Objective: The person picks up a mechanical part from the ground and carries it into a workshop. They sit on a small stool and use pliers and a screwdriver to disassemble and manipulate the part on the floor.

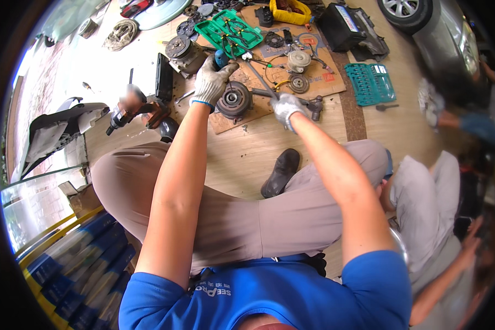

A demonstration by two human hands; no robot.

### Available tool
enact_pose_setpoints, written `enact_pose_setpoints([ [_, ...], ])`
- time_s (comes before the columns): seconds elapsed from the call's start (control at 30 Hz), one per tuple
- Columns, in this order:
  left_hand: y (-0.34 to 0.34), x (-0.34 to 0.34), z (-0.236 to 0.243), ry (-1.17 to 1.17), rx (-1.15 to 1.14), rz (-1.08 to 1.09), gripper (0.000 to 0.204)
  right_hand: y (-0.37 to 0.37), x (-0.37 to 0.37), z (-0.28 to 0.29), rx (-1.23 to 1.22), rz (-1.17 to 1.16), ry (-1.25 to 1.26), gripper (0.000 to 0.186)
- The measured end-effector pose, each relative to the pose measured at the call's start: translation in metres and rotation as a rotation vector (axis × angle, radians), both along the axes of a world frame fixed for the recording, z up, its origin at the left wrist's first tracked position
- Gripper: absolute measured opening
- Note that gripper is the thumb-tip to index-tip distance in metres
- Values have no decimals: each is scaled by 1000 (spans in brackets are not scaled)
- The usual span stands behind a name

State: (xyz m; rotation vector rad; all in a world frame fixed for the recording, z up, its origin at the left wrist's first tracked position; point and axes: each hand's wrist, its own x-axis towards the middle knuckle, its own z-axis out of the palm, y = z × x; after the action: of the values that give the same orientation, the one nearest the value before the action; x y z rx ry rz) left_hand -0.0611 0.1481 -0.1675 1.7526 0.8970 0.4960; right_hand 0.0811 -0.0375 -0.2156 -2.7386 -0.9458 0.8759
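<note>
My left hand [210, 83], in a white knit glove with a soiled grey palm, closes around a rounded blue thing [221, 58]; its kind is hard to make out. Just below that hand lies a round dark pulley-like part [234, 99] with a hub in its middle. My right hand [286, 108], gloved in white and grey, is closed on the near end of a long grey metal bar [262, 78], which slants up and left toward the green tool case. Beside the right hand rests a hammer [315, 108], its handle partly behind my fingers.
Cardboard [331, 82] lies under the parts. Around it are an open green case [229, 34] with pliers, a cylindrical metal motor [185, 54], a black battery [341, 26], a teal socket set [369, 84] and a cordless drill [127, 107]. Another person crouches at the right, near a car.
</note>
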Motion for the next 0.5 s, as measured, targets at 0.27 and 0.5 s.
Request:
enact_pose_setpoints([
  [0.27,-4,-4,-4,41,123,-55,57,-29,-8,173,503,349,-309,40],
  [0.5,2,1,-26,-5,142,-68,52,-5,-12,148,314,432,-332,47],
])
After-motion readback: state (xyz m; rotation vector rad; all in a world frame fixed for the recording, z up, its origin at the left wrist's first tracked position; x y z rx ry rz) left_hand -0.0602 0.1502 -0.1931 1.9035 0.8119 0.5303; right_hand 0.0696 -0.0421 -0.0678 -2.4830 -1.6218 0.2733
